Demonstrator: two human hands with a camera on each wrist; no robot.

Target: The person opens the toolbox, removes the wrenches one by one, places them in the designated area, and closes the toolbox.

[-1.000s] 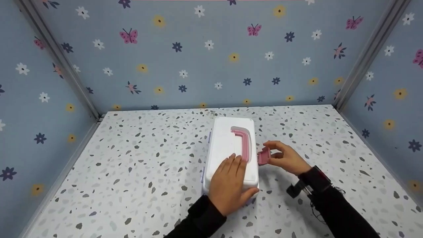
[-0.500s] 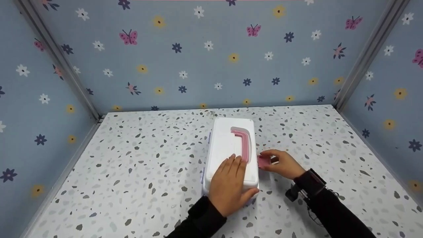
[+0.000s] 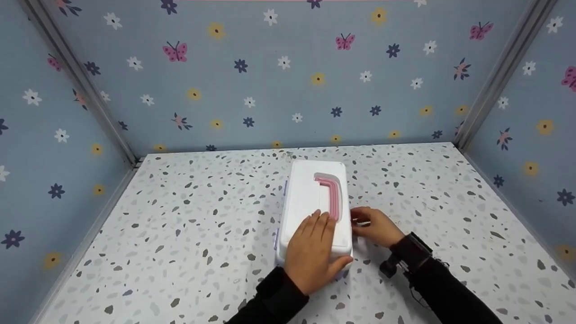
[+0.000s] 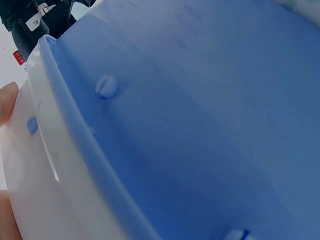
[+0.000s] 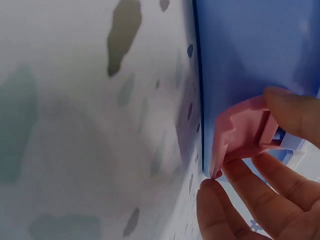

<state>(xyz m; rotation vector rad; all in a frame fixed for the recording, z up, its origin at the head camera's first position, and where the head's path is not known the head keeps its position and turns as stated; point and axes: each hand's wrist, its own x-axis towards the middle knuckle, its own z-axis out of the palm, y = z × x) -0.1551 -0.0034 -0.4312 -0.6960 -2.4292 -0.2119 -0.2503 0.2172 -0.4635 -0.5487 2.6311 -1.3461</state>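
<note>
A storage box with a white lid [image 3: 303, 189] stands lengthwise on the table, a pink carry handle [image 3: 334, 195] lying folded in the lid's recess. My left hand [image 3: 310, 254] rests flat on the lid's near half, fingertips by the handle and thumb out over the near right edge. The left wrist view shows the blue body [image 4: 210, 120] below the lid's rim. At the box's right side, my right hand [image 3: 375, 227] holds a pink latch [image 5: 245, 127] between thumb and fingers. The latch is tilted out from the blue side wall in the right wrist view; the head view hides it behind the fingers.
The speckled white table [image 3: 189, 216] runs back to a blue wall [image 3: 279, 81] with flowers and butterflies. Similar panels close off the left and right sides. A black wrist device [image 3: 410, 252] with a dangling cable sits on the right wrist.
My right hand has moved left toward the box, swinging the pink latch in until it no longer shows in the head view. The left hand and box have stayed put.
</note>
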